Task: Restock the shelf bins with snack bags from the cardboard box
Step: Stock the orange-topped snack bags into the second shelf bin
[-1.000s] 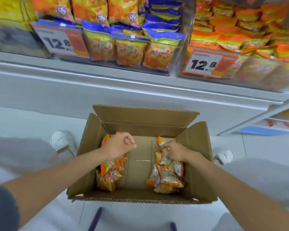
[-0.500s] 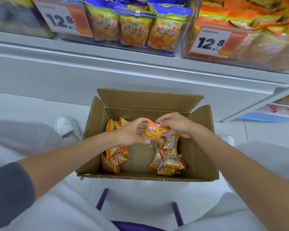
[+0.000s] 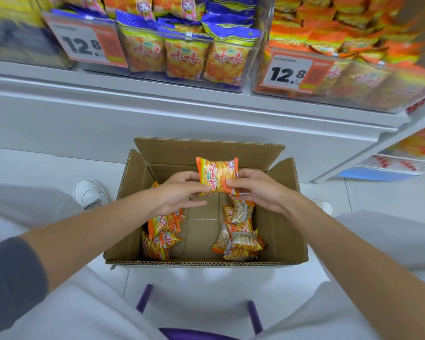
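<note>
An open cardboard box (image 3: 287,231) sits on the floor below the shelf. Above its middle I hold one orange snack bag (image 3: 217,175) upright between both hands. My left hand (image 3: 179,195) pinches its left lower edge and my right hand (image 3: 255,192) pinches its right lower edge. Inside the box, a pile of orange snack bags (image 3: 161,233) lies at the left and another pile (image 3: 239,235) at the right. On the shelf, the clear right bin (image 3: 353,77) holds orange bags and the clear middle bin (image 3: 187,55) holds yellow-and-blue bags.
Price tags reading 12.8 hang on the middle bin (image 3: 87,44) and on the right bin (image 3: 288,72). The white shelf front (image 3: 157,109) runs across above the box. My white shoes (image 3: 90,193) flank the box. Purple stool legs (image 3: 144,298) stand below me.
Both hands were down in the box on the two piles. They have come together and lifted one orange bag up above the box. The view has tilted up toward the shelf.
</note>
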Demonstrator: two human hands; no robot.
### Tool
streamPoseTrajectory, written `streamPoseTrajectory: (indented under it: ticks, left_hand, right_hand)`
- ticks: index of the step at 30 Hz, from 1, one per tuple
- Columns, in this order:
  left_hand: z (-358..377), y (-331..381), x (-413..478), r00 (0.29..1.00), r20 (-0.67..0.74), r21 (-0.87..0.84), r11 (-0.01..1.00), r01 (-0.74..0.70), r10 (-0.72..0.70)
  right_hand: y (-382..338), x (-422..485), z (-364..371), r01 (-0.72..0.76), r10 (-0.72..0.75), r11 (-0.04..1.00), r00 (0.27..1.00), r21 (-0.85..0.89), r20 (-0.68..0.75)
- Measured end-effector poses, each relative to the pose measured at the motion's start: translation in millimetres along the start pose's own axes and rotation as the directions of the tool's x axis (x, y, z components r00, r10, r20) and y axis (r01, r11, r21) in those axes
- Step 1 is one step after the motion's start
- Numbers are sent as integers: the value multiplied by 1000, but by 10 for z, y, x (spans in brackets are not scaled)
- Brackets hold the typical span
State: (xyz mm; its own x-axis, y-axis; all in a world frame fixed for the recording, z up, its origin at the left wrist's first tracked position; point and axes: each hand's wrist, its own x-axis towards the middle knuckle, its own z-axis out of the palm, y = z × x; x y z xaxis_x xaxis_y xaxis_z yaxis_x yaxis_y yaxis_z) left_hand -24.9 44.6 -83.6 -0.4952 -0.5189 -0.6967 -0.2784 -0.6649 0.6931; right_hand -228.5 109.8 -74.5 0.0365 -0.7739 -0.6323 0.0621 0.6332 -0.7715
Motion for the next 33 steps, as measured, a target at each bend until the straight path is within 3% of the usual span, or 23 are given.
streamPoseTrajectory:
  ticks: [3, 8, 10, 12, 14, 17, 19, 22, 24, 26, 29, 31, 33]
  left_hand:
    - [18, 14, 43, 990, -99, 216, 974, -72, 95]
    - [-7, -51, 49, 1000, -23, 5, 1000, 20, -20]
    - [-32, -122, 51, 998, -56, 52, 998, 37, -35]
    - [-57, -182, 60, 992, -127, 112, 993, 31, -16]
    - [-85, -228, 92, 987, -161, 148, 988, 35, -11]
    - [-85, -263, 144, 985, -172, 189, 980, 58, -25]
    - [-58, -276, 170, 984, -172, 200, 977, 77, -43]
    - [-56, -312, 194, 983, -170, 207, 972, 107, -72]
    - [-93, -350, 213, 978, -196, 205, 972, 116, -75]
    - [-138, -372, 223, 967, -251, 202, 974, 101, -48]
    - [-197, -347, 216, 950, -312, 195, 980, 34, 30]
    - [-208, -287, 184, 949, -306, 193, 981, -17, 76]
    - [-183, -210, 151, 950, -288, 196, 979, -62, 118]
  right_hand:
    - [23, 37, 11, 77, -84, 993, 994, -93, -76]
    - [180, 34, 56, -5, 4, 996, 1000, -91, -4]
    - [317, 65, 48, -60, 63, 993, 998, -97, 28]
    - [492, 107, 5, -118, 124, 961, 992, -250, 11]
    - [698, 169, -67, -182, 203, 860, 979, -477, -7]
    - [1028, 271, -138, -232, 379, 603, 925, -763, 19]
    - [1191, 311, -139, -222, 444, 500, 896, -837, 27]
    - [1280, 350, -117, -172, 383, 455, 923, -874, 17]
    - [1205, 384, -133, -174, 318, 533, 948, -828, 5]
    - [1014, 396, -151, -196, 268, 698, 963, -689, -2]
    - [635, 350, -162, -275, 288, 933, 957, -231, 26]
    - [405, 291, -163, -262, 258, 964, 963, 43, 74]
    - [234, 225, -127, -216, 205, 961, 976, 172, 80]
